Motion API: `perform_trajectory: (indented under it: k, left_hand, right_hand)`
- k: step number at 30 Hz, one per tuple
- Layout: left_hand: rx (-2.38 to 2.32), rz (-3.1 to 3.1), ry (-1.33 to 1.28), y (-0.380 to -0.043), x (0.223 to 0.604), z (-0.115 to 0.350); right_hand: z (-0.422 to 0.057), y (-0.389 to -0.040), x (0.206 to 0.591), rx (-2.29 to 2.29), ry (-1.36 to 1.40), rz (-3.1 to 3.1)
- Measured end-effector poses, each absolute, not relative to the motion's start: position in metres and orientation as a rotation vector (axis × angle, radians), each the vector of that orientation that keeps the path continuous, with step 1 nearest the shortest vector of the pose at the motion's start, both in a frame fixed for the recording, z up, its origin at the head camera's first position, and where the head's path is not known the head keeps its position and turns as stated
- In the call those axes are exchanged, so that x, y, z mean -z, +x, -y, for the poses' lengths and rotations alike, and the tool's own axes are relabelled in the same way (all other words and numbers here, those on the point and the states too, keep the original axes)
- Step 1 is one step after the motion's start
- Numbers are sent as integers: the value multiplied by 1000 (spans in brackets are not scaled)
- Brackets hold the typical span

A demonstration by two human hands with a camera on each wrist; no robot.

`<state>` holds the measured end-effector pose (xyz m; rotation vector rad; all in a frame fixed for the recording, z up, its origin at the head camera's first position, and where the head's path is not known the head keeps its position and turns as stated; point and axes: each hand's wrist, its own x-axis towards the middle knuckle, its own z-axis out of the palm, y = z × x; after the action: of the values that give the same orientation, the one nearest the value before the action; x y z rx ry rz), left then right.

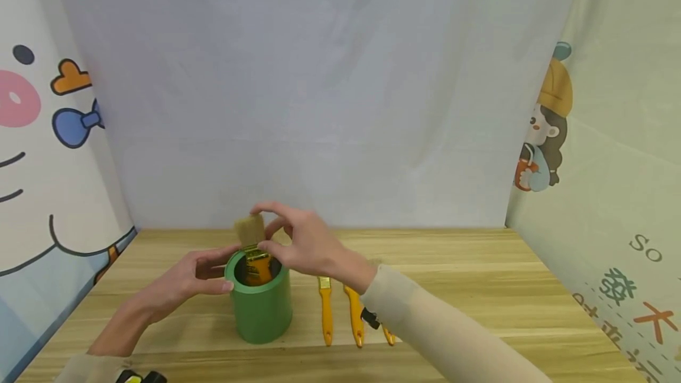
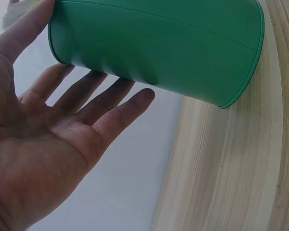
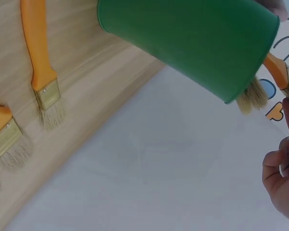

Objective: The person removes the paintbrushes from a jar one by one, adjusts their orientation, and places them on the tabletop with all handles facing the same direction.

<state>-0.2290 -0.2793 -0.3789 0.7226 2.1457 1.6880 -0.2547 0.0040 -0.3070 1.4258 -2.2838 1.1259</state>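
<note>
Fingers pinching paintbrush, green pot, right-wrist view adding more bristles

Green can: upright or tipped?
Upright. In the head view the green can stands base down on the wooden table, its open rim facing up.

From the head we are looking forward and down, a bit far back, and we are seeing the wooden table, the grey cloth, the left hand and the right hand. From the left wrist we are looking very close, past the palm, at the green pot (our picture is tipping sideways!). From the right wrist we are looking close too, on a slant. All three views are sharing the pot; head and right wrist are both showing the lying brushes.
</note>
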Motion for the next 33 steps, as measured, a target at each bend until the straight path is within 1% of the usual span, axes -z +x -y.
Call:
perform_trajectory:
  k: [16, 26, 33]
  left_hand:
    - [-1691, -2166, 717, -230, 379, 276]
    - [-1701, -2155, 724, -230, 380, 276]
    - [-1695, -2172, 726, -230, 380, 276]
  right_hand:
    - [-17, -264, 273, -1353, 1434, 2037]
    - [-32, -262, 246, -1373, 1402, 1977]
    - [-43, -262, 242, -1407, 1368, 1984]
